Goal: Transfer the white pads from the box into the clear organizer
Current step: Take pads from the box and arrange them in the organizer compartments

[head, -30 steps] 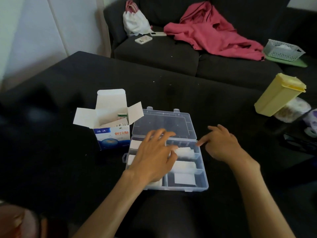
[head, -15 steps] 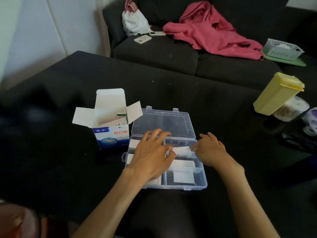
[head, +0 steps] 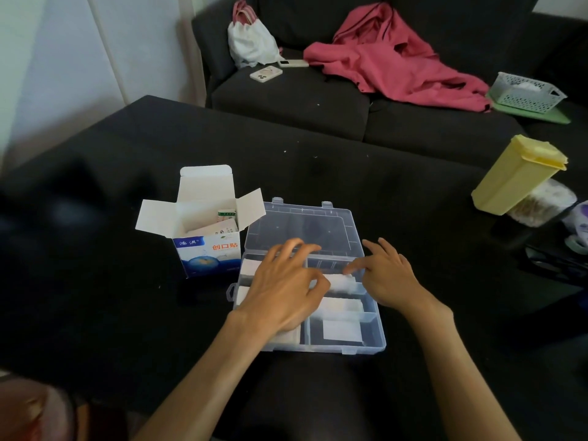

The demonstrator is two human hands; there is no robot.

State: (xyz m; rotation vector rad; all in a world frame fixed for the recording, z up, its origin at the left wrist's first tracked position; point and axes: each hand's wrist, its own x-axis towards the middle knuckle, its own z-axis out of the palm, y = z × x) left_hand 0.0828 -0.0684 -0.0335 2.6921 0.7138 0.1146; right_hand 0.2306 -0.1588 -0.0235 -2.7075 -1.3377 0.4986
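The clear organizer [head: 375,342] lies open on the black table, lid folded back. White pads sit in its compartments, one [head: 342,329] in the near right compartment and a stack [head: 343,281] in the middle right one. My left hand [head: 283,288] lies spread over the organizer's left half, fingers extended, hiding the pads beneath. My right hand [head: 386,275] rests at the right rim, its fingertips touching the middle stack of pads. The blue and white box [head: 206,249] stands open just left of the organizer, with packets still inside.
A yellow lidded container [head: 518,176] leans at the table's right, beside a bag and dark items. Behind the table is a dark sofa with a pink garment [head: 391,58], a white bag [head: 251,43], two phones and a white basket [head: 525,92].
My right hand has moved left from beside the organizer onto its right rim, fingertips reaching the middle pads. My left hand stays over the left compartments.
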